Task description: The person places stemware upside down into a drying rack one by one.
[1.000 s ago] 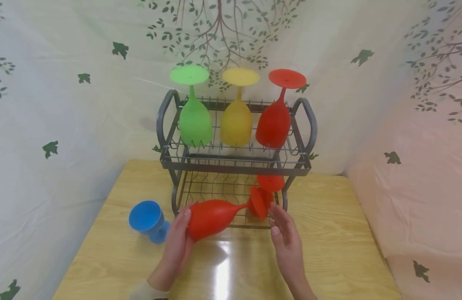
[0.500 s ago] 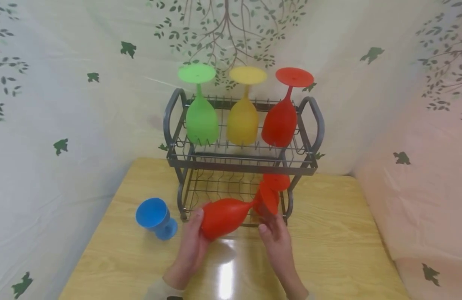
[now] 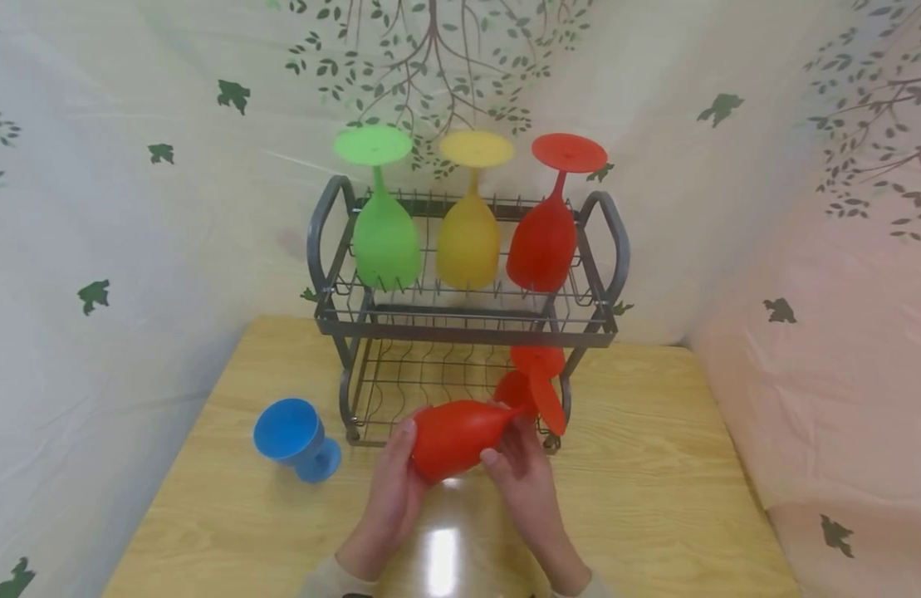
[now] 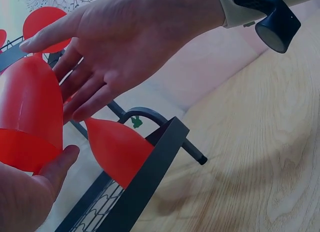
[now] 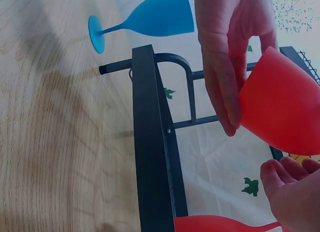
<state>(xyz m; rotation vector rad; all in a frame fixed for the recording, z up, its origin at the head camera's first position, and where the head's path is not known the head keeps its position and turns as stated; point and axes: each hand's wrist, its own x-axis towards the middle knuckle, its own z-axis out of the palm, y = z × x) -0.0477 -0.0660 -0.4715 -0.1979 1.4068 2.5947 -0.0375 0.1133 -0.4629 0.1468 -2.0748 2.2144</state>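
My left hand (image 3: 389, 490) grips a red plastic wine glass (image 3: 460, 436) by its bowl near the rim. The glass lies sideways in the head view, its foot pointing right toward the rack. At the stem end is my right hand (image 3: 523, 486), fingers extended behind the glass and thumb in front; the left wrist view shows this hand (image 4: 130, 41) with fairly straight fingers. Whether it touches the stem is unclear. Another red wine glass (image 4: 120, 147) sits in the lower tier of the black dish rack (image 3: 467, 334), partly hidden in the head view.
Upside down on the top tier stand a green glass (image 3: 388, 245), a yellow glass (image 3: 468, 245) and a red glass (image 3: 544, 245). A blue glass (image 3: 288, 428) lies tilted on the wooden table (image 3: 647, 490), left of the rack. A printed cloth (image 3: 169, 232) hangs behind.
The right hand has moved left from beside the foot to the stem and bowl. The held red wine glass has shifted slightly right, and its foot has turned.
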